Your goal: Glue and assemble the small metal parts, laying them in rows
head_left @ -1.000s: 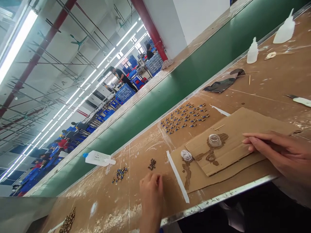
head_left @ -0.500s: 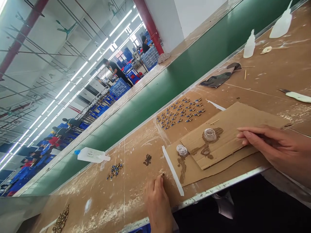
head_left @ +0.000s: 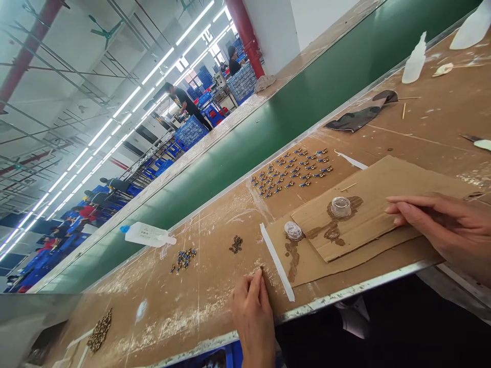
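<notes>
Left hand [head_left: 253,309] at dark bit [head_left: 261,268], brown cluster [head_left: 236,244] at its eleven o'clock, right hand [head_left: 447,230] over cardboard [head_left: 387,179], both grips unclear

Three heaps of small pieces [head_left: 236,244] [head_left: 183,259] [head_left: 99,331] lay from six to eight o'clock; two white bottles [head_left: 414,62] [head_left: 471,28] stood at two; one blue-capped bottle [head_left: 148,234] lay at eight; two cardboard sheets [head_left: 372,220] [head_left: 309,261], three.

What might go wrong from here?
The dark piece at the fingertips of the left hand is tiny and could get lost. The right hand, beside the clear cup on the cardboard, might bump it. The bottle, lying on its side, could leak.
</notes>
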Demonstrator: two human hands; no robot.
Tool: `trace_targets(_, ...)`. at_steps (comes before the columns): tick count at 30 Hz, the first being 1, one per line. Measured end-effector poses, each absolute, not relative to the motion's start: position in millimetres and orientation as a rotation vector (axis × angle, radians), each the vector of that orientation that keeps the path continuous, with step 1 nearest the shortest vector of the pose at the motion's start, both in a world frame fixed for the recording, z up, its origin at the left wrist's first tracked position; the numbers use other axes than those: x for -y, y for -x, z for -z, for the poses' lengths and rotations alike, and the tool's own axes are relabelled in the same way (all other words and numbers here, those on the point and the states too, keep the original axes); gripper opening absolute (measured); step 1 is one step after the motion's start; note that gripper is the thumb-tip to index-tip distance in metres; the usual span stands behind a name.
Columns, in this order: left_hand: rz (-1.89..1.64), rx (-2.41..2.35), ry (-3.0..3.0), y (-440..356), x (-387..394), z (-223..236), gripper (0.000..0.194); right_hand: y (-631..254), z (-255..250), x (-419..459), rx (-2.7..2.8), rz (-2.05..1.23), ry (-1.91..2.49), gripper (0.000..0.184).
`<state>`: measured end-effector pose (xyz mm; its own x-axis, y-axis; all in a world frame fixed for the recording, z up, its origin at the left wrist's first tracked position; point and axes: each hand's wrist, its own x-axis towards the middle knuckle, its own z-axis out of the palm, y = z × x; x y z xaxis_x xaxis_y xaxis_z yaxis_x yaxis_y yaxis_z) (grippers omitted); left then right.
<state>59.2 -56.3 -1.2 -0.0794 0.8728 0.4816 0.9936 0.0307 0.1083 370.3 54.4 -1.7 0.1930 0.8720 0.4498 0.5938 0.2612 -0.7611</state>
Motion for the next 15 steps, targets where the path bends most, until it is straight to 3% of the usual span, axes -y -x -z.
trace_targets(15, 0.649, 2.013, 1.895, -64, 59, 1, 0.024, -376, 16, -56, 1.512, -0.343, 1.392, 0.041)
